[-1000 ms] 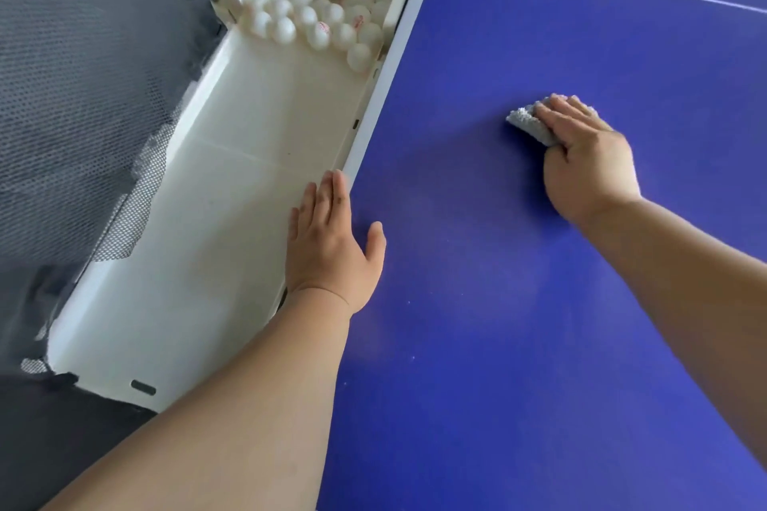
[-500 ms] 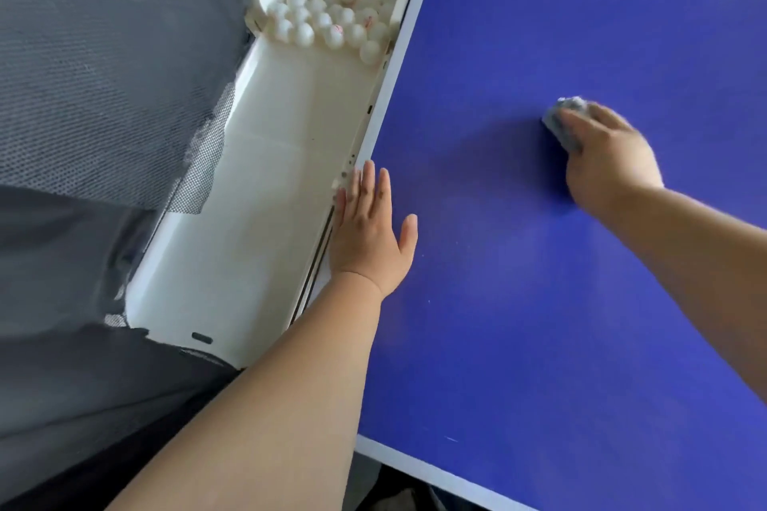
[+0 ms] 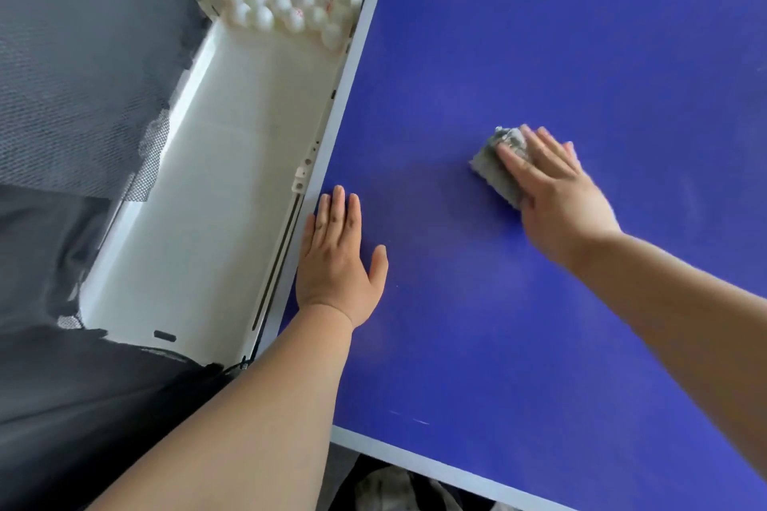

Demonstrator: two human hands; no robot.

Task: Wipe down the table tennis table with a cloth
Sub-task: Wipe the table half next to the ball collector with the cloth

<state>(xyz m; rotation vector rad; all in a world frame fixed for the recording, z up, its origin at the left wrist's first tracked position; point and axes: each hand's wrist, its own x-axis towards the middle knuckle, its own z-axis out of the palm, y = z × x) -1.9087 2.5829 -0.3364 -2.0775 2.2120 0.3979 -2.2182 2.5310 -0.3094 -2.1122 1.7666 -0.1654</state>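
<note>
Blue table looks only partly wiped; much seems left. Right hand presses the cloth with straight fingers; left hand rests flat, empty.

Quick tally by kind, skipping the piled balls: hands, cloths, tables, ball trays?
Hands: 2 (left hand, right hand)
Cloth: 1
Table: 1
Tray: 1
Total: 5
</note>
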